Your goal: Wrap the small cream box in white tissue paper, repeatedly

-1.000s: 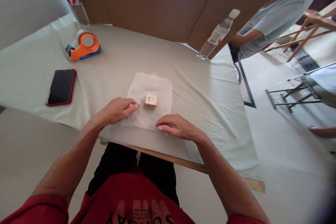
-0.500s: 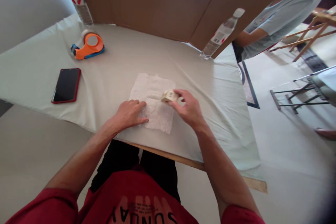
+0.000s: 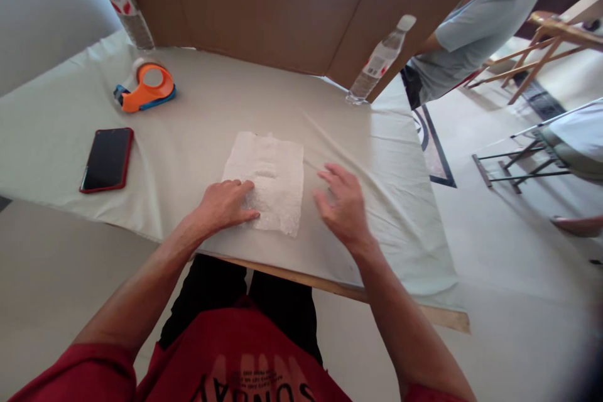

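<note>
A crinkled, whitish sheet of bubble wrap [image 3: 277, 185] lies flat on the cloth-covered table in front of me, with a few small ridges near its middle. My left hand [image 3: 230, 201] rests on its left edge, fingers lying flat and thumb spread apart. Just right of the sheet, my right hand [image 3: 342, 201] hovers over the cloth, slightly blurred. Its fingers are apart and nothing shows in them. The small pale box from the earlier view cannot be seen now.
An orange tape dispenser [image 3: 149, 89] and a red-cased phone [image 3: 107, 159] lie on the left. Two water bottles, one left [image 3: 125, 3] and one right [image 3: 380, 63], stand by a brown cardboard panel [image 3: 264, 6]. A person in a light shirt [image 3: 475, 38] is beyond it at right.
The small pale box that my right hand held over the bubble wrap is out of sight. That hand has opened and sits off the sheet's right edge. My left hand stays on the sheet.
</note>
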Action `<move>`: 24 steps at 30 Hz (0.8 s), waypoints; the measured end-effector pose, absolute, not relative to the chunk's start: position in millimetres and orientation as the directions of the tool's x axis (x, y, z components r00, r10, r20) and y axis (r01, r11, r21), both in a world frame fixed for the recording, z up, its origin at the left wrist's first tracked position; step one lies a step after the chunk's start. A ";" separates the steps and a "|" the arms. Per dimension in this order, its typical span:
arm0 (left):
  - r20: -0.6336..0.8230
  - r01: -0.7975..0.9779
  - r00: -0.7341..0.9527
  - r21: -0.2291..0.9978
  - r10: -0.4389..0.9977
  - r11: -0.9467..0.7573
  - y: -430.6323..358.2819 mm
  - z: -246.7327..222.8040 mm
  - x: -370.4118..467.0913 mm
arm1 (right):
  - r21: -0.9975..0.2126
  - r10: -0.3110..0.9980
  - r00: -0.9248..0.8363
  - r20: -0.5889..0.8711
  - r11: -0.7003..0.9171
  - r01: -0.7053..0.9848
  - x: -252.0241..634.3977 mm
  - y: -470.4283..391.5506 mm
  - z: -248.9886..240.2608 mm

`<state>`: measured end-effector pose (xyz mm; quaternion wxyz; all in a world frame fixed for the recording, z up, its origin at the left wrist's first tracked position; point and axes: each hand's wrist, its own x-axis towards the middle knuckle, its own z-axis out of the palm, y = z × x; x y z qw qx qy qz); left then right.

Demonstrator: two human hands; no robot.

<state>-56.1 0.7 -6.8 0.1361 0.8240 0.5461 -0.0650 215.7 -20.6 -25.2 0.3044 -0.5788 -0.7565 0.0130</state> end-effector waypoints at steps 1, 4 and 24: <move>-0.254 0.917 0.397 0.150 0.882 -0.369 0.7 -6.9 -56.1 | -0.377 0.889 -0.220 0.401 0.379 0.845 198.5 -16.8 -25.7; -0.243 0.914 0.403 0.152 0.882 -0.375 0.4 -7.4 -56.0 | -0.382 0.888 -0.389 0.245 0.457 0.803 157.5 2.4 -35.2; 0.064 0.809 0.546 0.219 0.836 -0.545 39.0 -21.3 -50.6 | -0.267 0.923 -0.359 0.138 0.383 0.884 158.1 5.2 -53.3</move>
